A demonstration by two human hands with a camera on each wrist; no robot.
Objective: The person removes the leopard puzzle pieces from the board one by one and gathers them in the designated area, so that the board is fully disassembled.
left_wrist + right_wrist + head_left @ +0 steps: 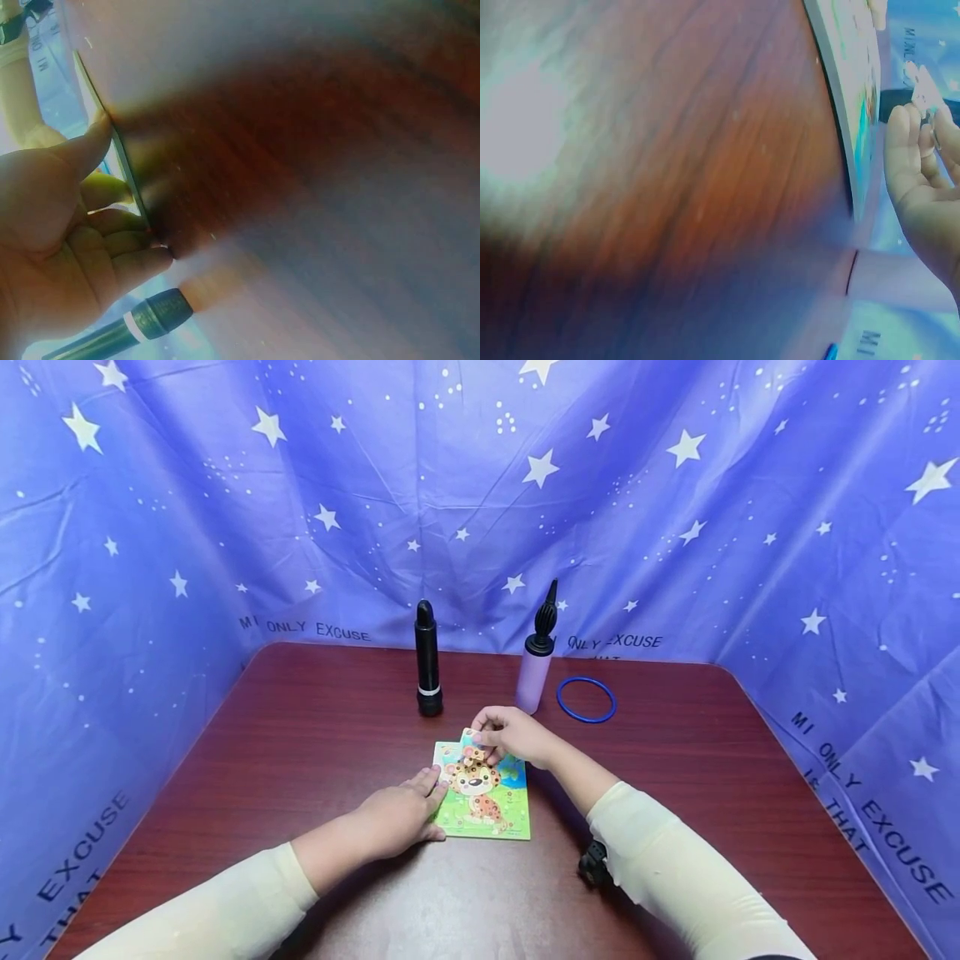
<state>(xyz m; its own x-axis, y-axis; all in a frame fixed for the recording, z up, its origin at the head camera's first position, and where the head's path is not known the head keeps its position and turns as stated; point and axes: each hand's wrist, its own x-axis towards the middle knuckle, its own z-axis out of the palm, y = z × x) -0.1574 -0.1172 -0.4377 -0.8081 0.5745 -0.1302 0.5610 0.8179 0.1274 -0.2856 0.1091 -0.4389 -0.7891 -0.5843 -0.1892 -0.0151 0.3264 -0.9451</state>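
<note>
Two cream sleeves come in at the bottom of the head view, nearest the camera; a small black object sits on the counter just beside the right one, can't tell what it is

Puzzle board with a cartoon leopard lies flat mid-counter, between both hands

Left hand rests on the board's left edge, fingers straight and relaxed, pressing, not curled round anything. The left wrist view confirms: thumb and fingertips against the thin board edge

Right hand is at the board's far end, fingers curled, pinching a small puzzle piece over the top corner. In the right wrist view the fingers hold something small and pale, blurred; the board's edge runs just beside the hand

Behind the board, toward the back of the counter:
- black flashlight, upright, left of centre; its head also shows in the left wrist view
- lilac hand pump with black nozzle, upright, just behind the right hand
- blue ring, flat, just right of the pump, apart from it

Blue star-print cloth with printed lettering hangs round the back and both sides of the counter
</note>
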